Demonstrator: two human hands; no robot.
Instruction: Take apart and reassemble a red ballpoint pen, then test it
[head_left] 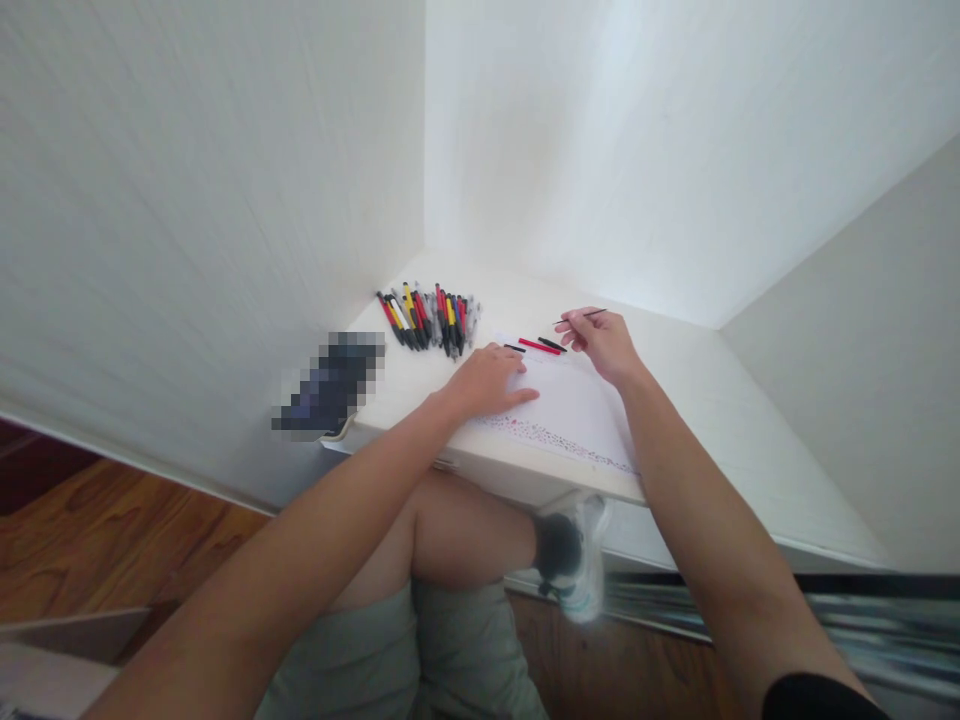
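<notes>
Thin black pen refill (pixel 589 315), pinched in the fingertips of the right hand (pixel 604 345) above the white bench (pixel 712 400), looks feather-light and easily bent, so it is probably best gripped mid-length. Its long axis runs left to right, with the free end pointing right. Nearer, the left hand (pixel 487 382) lies flat and empty on a white paper sheet (pixel 570 410). Beyond it are red and black pen pieces (pixel 541 345), then a heap of coloured pens (pixel 429 318) at far left.

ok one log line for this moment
left hand: flat on white sheet | right hand: pinching thin black rod | pen pile: behind left hand on desk
</notes>
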